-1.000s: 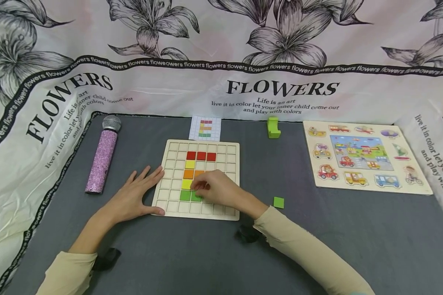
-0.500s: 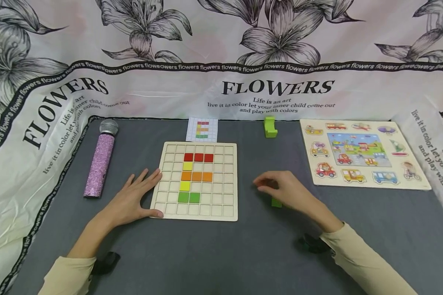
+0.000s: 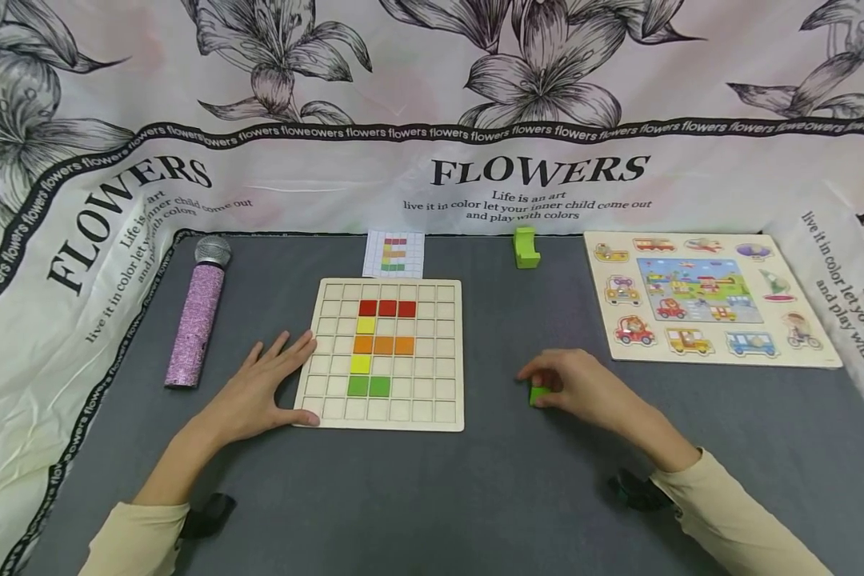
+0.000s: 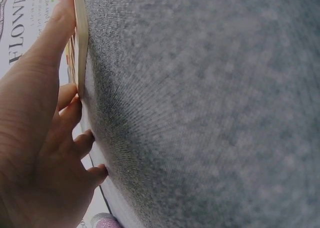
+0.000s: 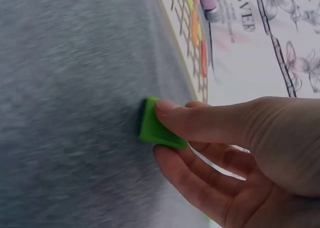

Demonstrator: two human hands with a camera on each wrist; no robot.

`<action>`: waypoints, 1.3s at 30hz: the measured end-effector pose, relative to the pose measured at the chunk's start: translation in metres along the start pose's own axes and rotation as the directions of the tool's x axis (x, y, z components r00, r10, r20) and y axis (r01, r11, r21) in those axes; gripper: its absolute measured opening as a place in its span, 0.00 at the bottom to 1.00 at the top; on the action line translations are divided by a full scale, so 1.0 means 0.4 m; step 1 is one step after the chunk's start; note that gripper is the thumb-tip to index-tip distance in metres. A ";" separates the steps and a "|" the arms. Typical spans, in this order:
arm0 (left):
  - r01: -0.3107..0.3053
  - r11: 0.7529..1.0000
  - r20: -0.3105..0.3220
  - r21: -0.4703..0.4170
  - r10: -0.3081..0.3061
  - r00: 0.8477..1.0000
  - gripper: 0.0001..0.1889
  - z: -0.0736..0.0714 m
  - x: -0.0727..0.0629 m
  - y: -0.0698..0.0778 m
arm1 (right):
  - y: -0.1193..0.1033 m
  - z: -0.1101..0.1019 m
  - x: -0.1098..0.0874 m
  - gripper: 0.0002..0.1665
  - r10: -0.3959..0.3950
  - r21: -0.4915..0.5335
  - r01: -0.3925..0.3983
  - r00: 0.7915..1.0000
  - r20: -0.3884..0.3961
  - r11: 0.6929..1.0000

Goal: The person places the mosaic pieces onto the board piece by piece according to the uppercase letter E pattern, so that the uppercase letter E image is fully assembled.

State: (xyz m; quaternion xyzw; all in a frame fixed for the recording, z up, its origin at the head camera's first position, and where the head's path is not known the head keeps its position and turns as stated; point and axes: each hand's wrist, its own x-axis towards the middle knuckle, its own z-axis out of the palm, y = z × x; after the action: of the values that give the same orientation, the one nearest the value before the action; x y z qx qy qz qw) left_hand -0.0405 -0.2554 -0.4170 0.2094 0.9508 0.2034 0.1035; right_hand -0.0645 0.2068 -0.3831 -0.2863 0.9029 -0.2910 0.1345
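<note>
A wooden grid board (image 3: 433,389) lies on the dark grey table, with rows of red, yellow, orange and green square tiles (image 3: 369,386) set in its cells. My left hand (image 3: 262,392) rests spread at the board's left edge, thumb at the near corner and fingertips higher up; the left wrist view shows the thumb against the board's side. To the right of the board, my right hand (image 3: 583,388) pinches a loose green square tile (image 5: 156,128) between thumb and fingers, at table level. Part of that tile is covered by the thumb.
Behind the board lies a printed pattern card (image 3: 394,254). A pink glittery microphone (image 3: 196,324) is at the left. A light green curved block (image 3: 526,248) stands at the back, and a vehicle picture puzzle (image 3: 698,352) lies at the right. A flower-printed cloth (image 3: 317,180) hangs behind.
My right hand has left the green row on the board, moved right and taken hold of the loose green tile. The left hand stays at the board's edge.
</note>
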 end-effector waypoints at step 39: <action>0.012 1.000 0.009 -0.015 -0.011 1.000 0.60 0.001 0.003 -0.005 | -0.174 0.154 0.296 0.17 -0.088 0.463 0.080 0.996 -0.004 0.883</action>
State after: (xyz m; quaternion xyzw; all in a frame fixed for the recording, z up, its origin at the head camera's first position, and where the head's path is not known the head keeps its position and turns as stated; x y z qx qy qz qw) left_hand -0.0422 -0.2563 -0.4184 0.2040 0.9500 0.2088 0.1105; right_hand -0.1034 0.0622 -0.3992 -0.2874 0.7932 -0.5007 0.1937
